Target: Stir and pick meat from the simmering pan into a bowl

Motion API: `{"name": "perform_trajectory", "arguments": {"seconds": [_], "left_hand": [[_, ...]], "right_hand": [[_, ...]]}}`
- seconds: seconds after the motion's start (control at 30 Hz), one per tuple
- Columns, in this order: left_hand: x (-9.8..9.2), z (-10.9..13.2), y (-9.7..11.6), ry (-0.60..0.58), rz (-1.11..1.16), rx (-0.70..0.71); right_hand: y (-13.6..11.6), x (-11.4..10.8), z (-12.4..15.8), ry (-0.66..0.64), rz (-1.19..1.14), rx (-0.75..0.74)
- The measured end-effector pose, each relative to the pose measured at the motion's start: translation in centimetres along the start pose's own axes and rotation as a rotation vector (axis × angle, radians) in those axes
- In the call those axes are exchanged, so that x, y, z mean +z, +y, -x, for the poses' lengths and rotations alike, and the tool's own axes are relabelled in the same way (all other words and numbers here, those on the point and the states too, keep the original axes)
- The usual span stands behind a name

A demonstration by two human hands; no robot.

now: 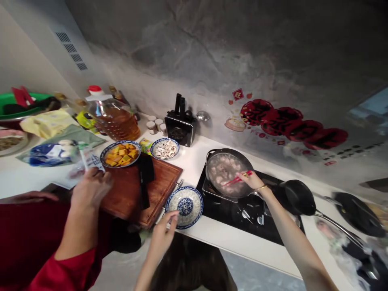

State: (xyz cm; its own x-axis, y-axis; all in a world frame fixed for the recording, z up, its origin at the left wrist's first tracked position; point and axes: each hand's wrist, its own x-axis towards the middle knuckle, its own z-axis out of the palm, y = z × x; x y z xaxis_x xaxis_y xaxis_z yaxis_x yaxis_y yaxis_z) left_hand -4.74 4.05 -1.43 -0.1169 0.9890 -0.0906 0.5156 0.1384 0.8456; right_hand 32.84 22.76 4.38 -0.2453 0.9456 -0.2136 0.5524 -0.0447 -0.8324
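My right hand [251, 180] is closed around red chopsticks [235, 181], whose tips reach into a dark pan [209, 171] on the hob. Pale chunks of meat [226, 163] lie in cloudy liquid there. Lower down, my left hand [165, 228] has its fingers closed at the near left rim of a blue-and-white patterned plate [194, 202], which holds no food; the exact grip is partly hidden. To the left, a person in red sleeves has one hand [91, 188] over a white plastic packet [90, 158].
A wooden cutting board [166, 171] with a black cleaver [146, 169] lies left of the plate. Behind it stand bowls of orange cubes [121, 154] and sliced mushrooms [165, 149], an oil jug [117, 121] and a knife block [178, 131]. A small black pan [298, 197] sits right.
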Motion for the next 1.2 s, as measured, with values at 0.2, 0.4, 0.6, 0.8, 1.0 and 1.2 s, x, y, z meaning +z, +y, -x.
{"name": "perform_trajectory", "arguments": {"seconds": [0.2, 0.4, 0.6, 0.8, 1.0, 1.2], "left_hand": [[3.6, 0.7, 4.9, -0.249, 0.007, 0.059], [3.9, 1.3, 5.1, -0.298, -0.027, 0.068], [3.8, 1.0, 4.8, -0.284, -0.025, 0.082], [3.5, 1.0, 4.6, -0.261, -0.027, 0.077], [3.7, 0.9, 4.2, -0.267, -0.027, 0.081], [-3.0, -3.7, -0.7, 0.218, -0.256, 0.053]], "right_hand": [[0.5, -1.7, -3.3, 0.185, -0.035, -0.050], [1.5, -2.3, -4.3, 0.406, -0.031, -0.059], [0.6, -1.2, -3.5, 0.188, 0.282, -0.107], [-0.5, -3.0, 1.1, 0.197, 0.211, -0.046], [1.0, -1.4, 6.3, 0.083, -0.019, 0.028], [4.0, 0.6, 6.2, 0.237, 0.178, -0.097]]}}
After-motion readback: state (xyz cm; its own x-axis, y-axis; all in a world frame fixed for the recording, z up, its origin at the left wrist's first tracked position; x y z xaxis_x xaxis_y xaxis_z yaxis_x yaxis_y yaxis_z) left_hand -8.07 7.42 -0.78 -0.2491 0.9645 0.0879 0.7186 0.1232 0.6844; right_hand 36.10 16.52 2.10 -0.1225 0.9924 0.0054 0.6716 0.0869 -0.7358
